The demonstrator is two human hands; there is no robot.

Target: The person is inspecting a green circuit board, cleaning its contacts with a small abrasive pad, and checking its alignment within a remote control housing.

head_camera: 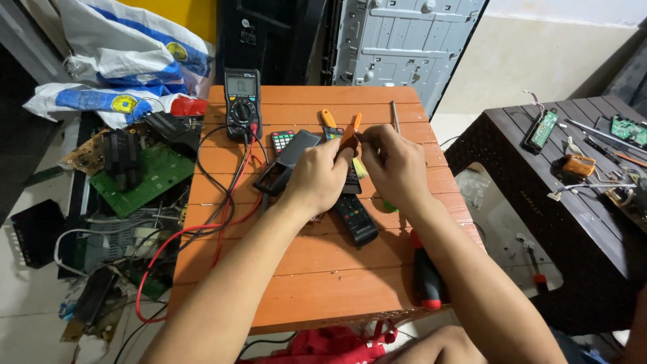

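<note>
- Where the orange slatted worktop (317, 269) fills the middle of the head view, one of it counted; near edge partly covered by both forearms.
- One dark brown second table (539, 202) to the right, cut off by the frame edge; loose parts on it too small to identify beyond one narrow green board (543, 129).
- One pile of circuit boards and cables on the floor to the left; one large green board (145, 176) clear, the rest too tangled to count.
- One grey metal panel (404, 40) leaning behind the worktop, top cut off.
- One multimeter (242, 102) at the far left edge of the worktop; two leads, one red (222, 222) and one black, trail off toward the floor.
- Two remote controls: one black remote (355, 219) lying under the hands, one open grey-black casing (286, 162) beside it.
- One red-and-black screwdriver handle (426, 283) near the right forearm, tip hidden.
- One thin metal rod (395, 116) at the far right of the worktop.
- Left hand (317, 178) closed around a small orange-handled tool (348, 138), held above the black remote.
- Right hand (397, 165) pinched at the same tool's tip; the item between the fingers is hidden.
</note>
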